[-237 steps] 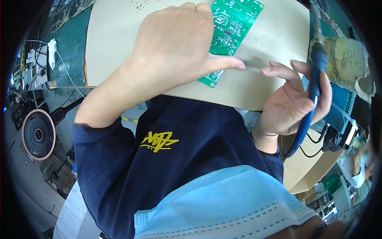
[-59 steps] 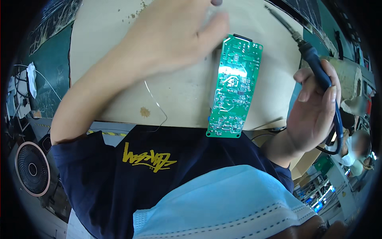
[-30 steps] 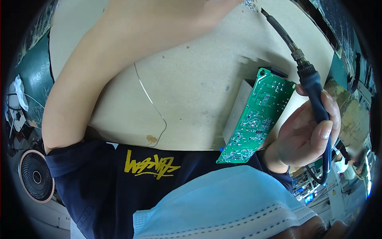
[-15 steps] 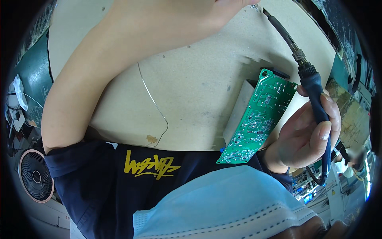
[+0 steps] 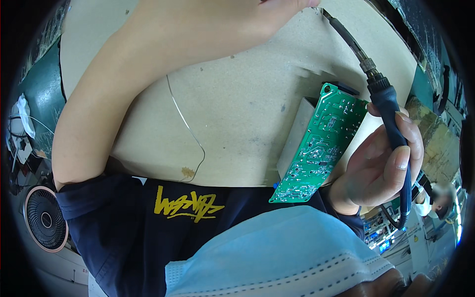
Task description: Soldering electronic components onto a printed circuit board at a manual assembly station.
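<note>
My right hand grips a soldering iron by its dark blue handle. The metal tip points up and away, ending beside a tiny shiny piece at the top edge. My left hand reaches across from the left with fingertips closed beside that tip; the top edge cuts off most fingers, so what they pinch is hidden. A thin silvery wire comes out from under my left forearm and curves toward me. Left of my right hand, a green circuit board stands tilted, solder side showing, with a grey metal block behind it.
Tan board covers the work surface, with a dark green mat at its left. A round fan stands at the lower left. The iron's cord loops below my right hand. Another person appears in the right background.
The soldering iron and its tip have shifted slightly left and up. My left hand and the thin wire have also moved a little to the left.
</note>
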